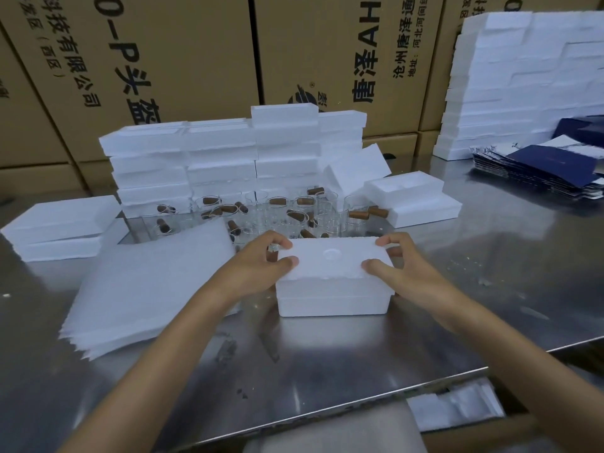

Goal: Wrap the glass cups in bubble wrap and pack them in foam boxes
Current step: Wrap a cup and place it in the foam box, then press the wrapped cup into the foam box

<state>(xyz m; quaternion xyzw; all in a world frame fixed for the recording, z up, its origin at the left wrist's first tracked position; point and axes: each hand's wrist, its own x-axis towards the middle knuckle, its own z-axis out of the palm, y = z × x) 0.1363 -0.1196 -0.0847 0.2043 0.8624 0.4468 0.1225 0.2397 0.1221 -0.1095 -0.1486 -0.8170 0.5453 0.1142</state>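
Note:
A white foam box (333, 297) stands on the steel table in front of me with its foam lid (333, 258) on top. My left hand (261, 259) grips the lid's left end, thumb on top and fingers curled over the far edge. My right hand (398, 259) grips the right end the same way. Behind the box stand several glass cups (277, 210) with brown handles. A stack of white bubble wrap sheets (147, 286) lies to the left of the box.
Stacked foam boxes (228, 152) form a wall behind the cups. More foam boxes (62, 227) sit at left, and an open one (411, 201) at right. Dark blue flat cartons (539, 168) lie far right beside a tall foam stack (523, 80). The table edge (359, 400) runs near me.

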